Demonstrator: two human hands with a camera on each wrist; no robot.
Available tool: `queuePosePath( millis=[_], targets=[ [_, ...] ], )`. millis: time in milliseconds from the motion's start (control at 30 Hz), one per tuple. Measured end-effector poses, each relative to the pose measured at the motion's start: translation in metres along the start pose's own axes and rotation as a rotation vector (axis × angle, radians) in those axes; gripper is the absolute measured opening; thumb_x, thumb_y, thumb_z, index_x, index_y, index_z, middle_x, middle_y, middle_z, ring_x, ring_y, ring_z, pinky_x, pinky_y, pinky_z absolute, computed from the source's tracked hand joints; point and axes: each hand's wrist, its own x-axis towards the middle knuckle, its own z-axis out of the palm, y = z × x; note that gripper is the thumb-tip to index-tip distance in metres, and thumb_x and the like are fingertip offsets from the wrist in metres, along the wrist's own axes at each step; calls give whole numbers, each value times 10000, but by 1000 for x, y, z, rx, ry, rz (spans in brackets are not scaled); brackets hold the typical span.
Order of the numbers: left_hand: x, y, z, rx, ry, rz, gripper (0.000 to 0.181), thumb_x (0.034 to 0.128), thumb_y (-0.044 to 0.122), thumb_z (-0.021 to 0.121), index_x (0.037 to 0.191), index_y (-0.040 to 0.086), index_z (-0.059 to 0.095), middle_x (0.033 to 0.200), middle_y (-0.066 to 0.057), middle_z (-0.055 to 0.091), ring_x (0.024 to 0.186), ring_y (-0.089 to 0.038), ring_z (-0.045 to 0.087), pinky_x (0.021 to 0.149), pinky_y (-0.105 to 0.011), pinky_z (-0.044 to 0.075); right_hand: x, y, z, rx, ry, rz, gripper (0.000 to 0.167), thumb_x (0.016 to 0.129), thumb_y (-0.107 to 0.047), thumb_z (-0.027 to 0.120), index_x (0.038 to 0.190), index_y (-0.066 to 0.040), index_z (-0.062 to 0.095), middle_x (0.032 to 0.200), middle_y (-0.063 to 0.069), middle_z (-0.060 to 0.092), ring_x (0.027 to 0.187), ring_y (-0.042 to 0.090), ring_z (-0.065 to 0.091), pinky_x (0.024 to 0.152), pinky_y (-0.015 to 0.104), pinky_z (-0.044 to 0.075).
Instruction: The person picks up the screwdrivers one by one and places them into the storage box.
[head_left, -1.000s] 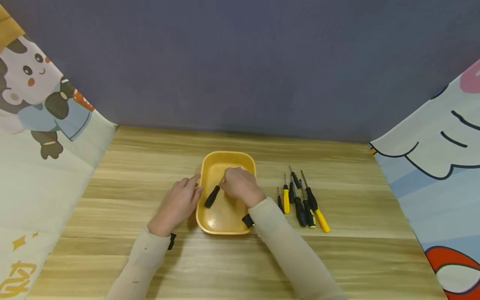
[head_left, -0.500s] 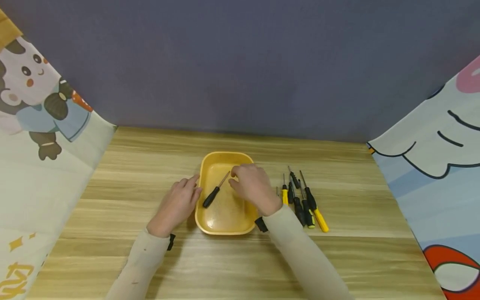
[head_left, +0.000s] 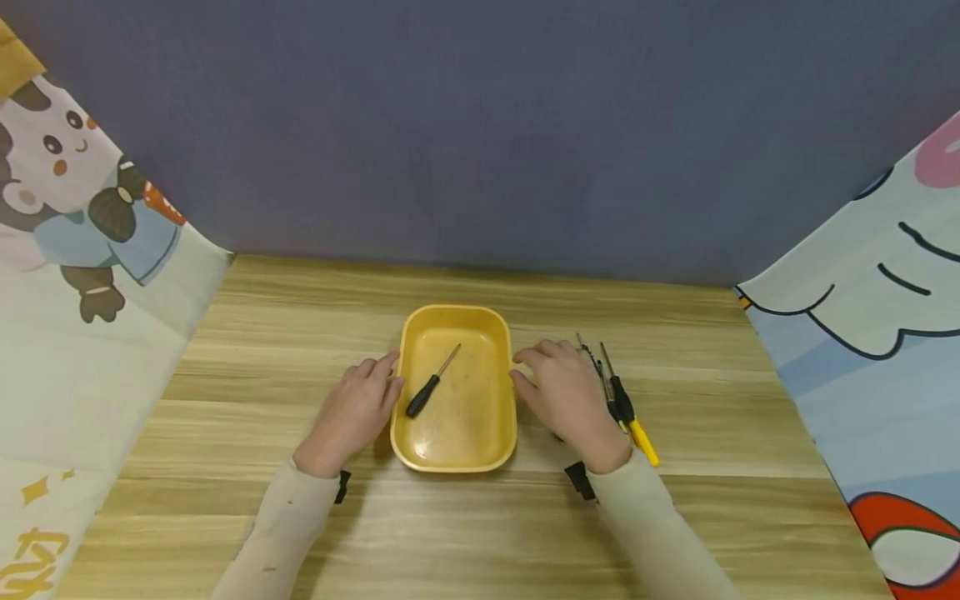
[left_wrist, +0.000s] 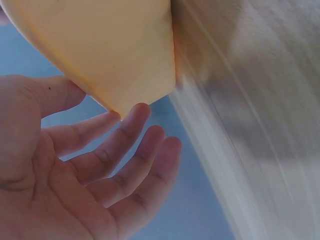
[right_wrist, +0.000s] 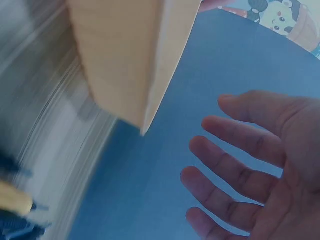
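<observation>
A yellow plastic tray [head_left: 453, 450] stands on the wooden table in the head view. Inside it, towards the left, a screwdriver [head_left: 424, 396] with a black handle lies slantwise, its metal tip pointing away and to the right. My left hand [head_left: 351, 417] is at the tray's left side. In the left wrist view its thumb [left_wrist: 62, 92] and index finger touch the rim, the other fingers loosely extended. Just off the right side is my right hand [head_left: 570, 400], holding nothing. The right wrist view shows its fingers [right_wrist: 225, 172] spread and apart from the tray wall [right_wrist: 120, 60].
To the right, several screwdrivers lie in a group, partly hidden behind my right hand; one has a black and yellow handle [head_left: 642, 440]. A dark blue-grey backdrop [head_left: 480, 142] rises behind the table [head_left: 300, 292]. Printed cloth panels [head_left: 892, 367] border both sides.
My right hand has let go of the black-handled screwdriver and moved right, out of the tray and past its right rim. The screwdriver stays lying inside. My left hand has kept its place.
</observation>
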Motion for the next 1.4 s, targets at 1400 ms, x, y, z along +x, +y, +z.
queuePosePath(
  millis=[1400],
  targets=[
    [0,2,3,9,2,-11,474,1030,210,591,1431,-25,500,1041,-187,633,909,-354,597,720,-461,543,-60,141,25,-53,-197,446,311,970,-306,665,1016,-12,757,923,167,687,767,337,648,640,566,525]
  ],
)
